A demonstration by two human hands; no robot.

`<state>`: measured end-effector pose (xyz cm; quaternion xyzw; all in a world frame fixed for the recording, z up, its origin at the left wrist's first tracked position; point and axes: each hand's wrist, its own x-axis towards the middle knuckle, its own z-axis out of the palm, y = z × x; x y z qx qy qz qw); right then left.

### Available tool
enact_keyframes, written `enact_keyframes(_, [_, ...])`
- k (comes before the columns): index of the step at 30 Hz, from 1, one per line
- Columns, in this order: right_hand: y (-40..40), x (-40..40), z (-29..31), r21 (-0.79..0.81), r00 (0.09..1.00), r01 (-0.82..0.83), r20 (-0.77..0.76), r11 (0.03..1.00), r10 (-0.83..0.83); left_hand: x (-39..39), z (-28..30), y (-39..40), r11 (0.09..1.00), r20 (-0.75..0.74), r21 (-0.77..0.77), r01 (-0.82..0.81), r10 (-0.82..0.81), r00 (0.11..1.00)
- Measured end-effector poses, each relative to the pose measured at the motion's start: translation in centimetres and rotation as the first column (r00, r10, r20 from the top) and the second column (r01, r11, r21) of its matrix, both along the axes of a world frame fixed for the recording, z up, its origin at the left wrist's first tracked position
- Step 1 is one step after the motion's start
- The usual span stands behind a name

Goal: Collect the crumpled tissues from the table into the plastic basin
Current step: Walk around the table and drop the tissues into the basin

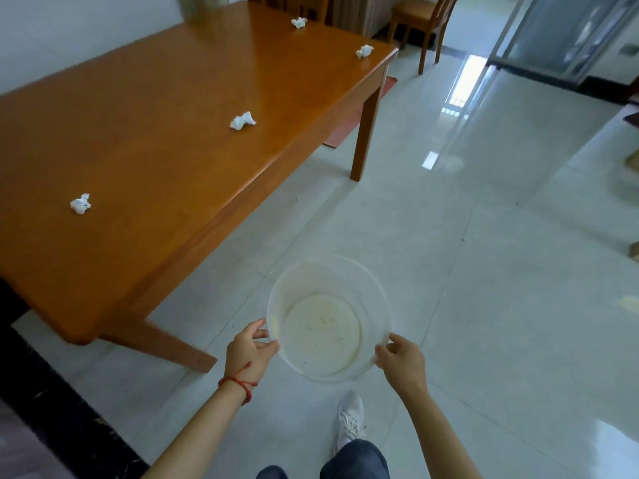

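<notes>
Nothing is collected yet: the translucent plastic basin point(328, 318) sits empty between both hands' fingers, the left hand point(249, 350) and right hand point(403, 363) curled on its rim. Four crumpled tissues point(242, 121) lie on the wooden surface point(148, 140), well beyond the fingers, all left to gather.

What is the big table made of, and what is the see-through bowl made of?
The table looks like wood with a shiny orange-brown varnish; it reflects light, and its legs match. The basin, held by the left hand and right hand, seems thin, cloudy plastic, since the floor shows through its walls.
</notes>
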<state>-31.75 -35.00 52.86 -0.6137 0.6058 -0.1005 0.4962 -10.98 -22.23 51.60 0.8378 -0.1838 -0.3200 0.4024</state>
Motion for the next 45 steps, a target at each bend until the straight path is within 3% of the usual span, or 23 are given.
enact_keyframes(6, [-7.8, 1.3, 0.6, -0.01, 0.994, -0.105, 0.001, 0.994, 0.105, 0.2, 0.6, -6.0, 0.994, -0.007, 0.023, -0.109, 0.109, 0.994])
enact_keyframes(18, [-21.4, 5.9, 0.8, 0.022, 0.986, -0.167, -0.009, 0.986, 0.167, 3.7, 0.3, -17.6, 0.981, -0.111, 0.019, -0.192, 0.193, 0.975])
enact_keyframes(24, [-27.6, 10.7, 0.0, 0.032, 0.971, -0.235, -0.04, 0.971, 0.237, 8.4, -1.4, -22.6, 0.958, -0.247, 0.027, -0.287, 0.284, 0.926])
enact_keyframes(35, [-37.8, 17.0, -0.7, 0.078, 0.927, -0.363, -0.067, 0.928, 0.369, 11.0, -3.0, -29.0, 0.916, -0.338, 0.092, -0.39, 0.397, 0.853])
enact_keyframes(40, [-43.1, 19.6, -0.9, 0.103, 0.859, -0.501, -0.063, 0.859, 0.509, 10.7, -3.3, -32.0, 0.866, -0.324, 0.127, -0.484, 0.498, 0.805])
enact_keyframes(45, [-48.4, 22.4, -0.7, 0.051, 0.723, -0.685, -0.076, 0.727, 0.687, 8.6, -3.5, -34.9, 0.749, -0.339, 0.114, -0.653, 0.647, 0.683])
